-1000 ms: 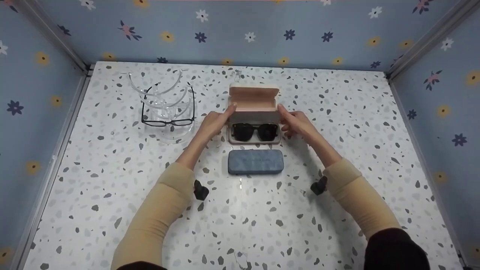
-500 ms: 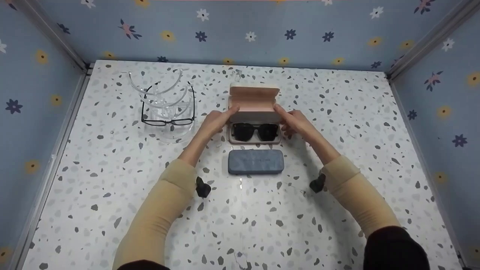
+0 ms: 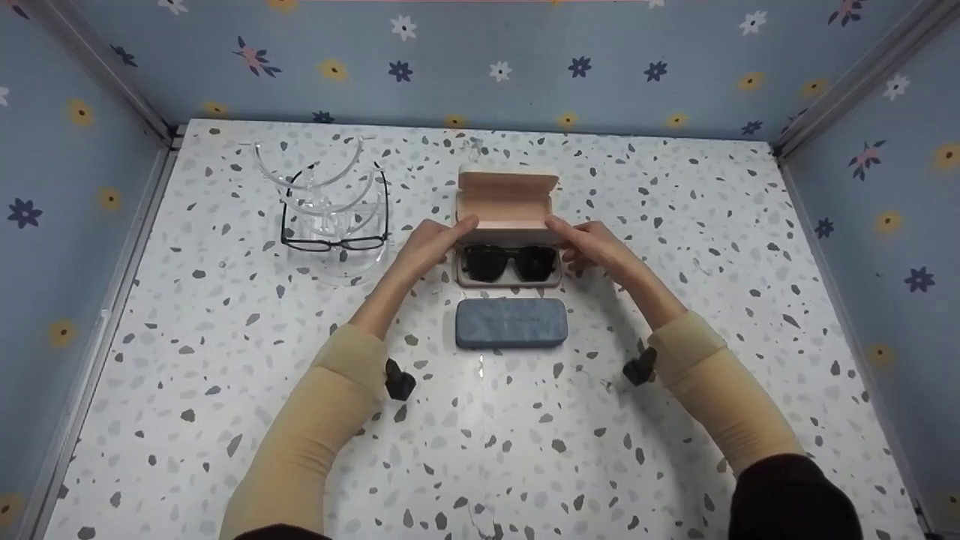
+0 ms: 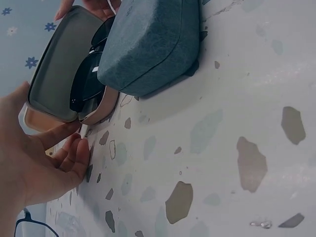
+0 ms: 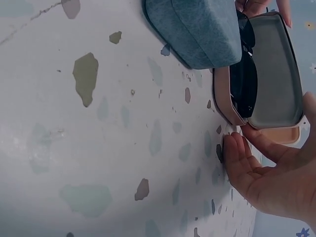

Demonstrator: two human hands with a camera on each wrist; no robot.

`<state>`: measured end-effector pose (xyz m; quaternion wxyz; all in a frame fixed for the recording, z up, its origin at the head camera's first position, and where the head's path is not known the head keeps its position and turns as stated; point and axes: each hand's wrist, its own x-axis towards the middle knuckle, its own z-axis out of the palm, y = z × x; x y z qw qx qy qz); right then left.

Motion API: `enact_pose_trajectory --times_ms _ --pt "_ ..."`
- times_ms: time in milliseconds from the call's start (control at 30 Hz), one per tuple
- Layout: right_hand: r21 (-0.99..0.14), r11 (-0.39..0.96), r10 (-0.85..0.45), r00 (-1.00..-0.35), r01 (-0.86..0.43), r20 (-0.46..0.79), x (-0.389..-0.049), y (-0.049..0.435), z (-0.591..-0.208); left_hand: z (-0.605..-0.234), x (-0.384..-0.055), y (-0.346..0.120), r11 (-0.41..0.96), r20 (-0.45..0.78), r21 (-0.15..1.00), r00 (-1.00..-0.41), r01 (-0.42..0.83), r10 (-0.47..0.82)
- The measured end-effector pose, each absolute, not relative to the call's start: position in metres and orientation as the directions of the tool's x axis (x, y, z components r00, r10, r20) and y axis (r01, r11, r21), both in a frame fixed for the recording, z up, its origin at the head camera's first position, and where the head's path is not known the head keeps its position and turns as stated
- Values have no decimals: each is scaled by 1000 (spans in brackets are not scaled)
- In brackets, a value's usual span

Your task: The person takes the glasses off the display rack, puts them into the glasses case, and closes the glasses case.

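Note:
Black sunglasses (image 3: 510, 264) lie in the base of an opened glasses case (image 3: 510, 284), a pinkish shell with grey lining. Its raised lid (image 4: 61, 64) is between my two hands. My left hand (image 3: 431, 244) grips the case at its left end, thumb on the lid's upper edge and index finger low by the hinge. My right hand (image 3: 598, 246) holds the right end in the same way. In both wrist views the other fingers are curled near the tabletop. Directly behind stands a second opened case (image 3: 506, 204), pink inside, its front partly hidden by the lid.
A closed blue glasses case (image 3: 511, 322) lies just in front of the sunglasses. At the back left, black-framed eyeglasses (image 3: 334, 244) rest on a clear display stand (image 3: 330, 214). Flower-patterned walls (image 3: 495, 45) enclose the speckled table (image 3: 480, 435).
Both thumbs have shifted inward along the lid's upper edge. The lid has tipped slightly forward over the sunglasses, showing a narrower grey strip. Everything else stays put.

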<state>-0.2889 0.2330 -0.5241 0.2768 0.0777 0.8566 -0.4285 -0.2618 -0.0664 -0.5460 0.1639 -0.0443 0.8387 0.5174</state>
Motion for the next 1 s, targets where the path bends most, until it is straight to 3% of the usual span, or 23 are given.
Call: enact_pose_trajectory --times_ms 667,1000 --pt "-745 602 -230 -831 287 -506 -283 245 -529 -555 -258 -72 422 -118 906 -964 -6 240" --pt "-731 641 -244 -840 235 -484 -281 246 -531 -555 -252 -74 486 -215 871 -945 -72 245"
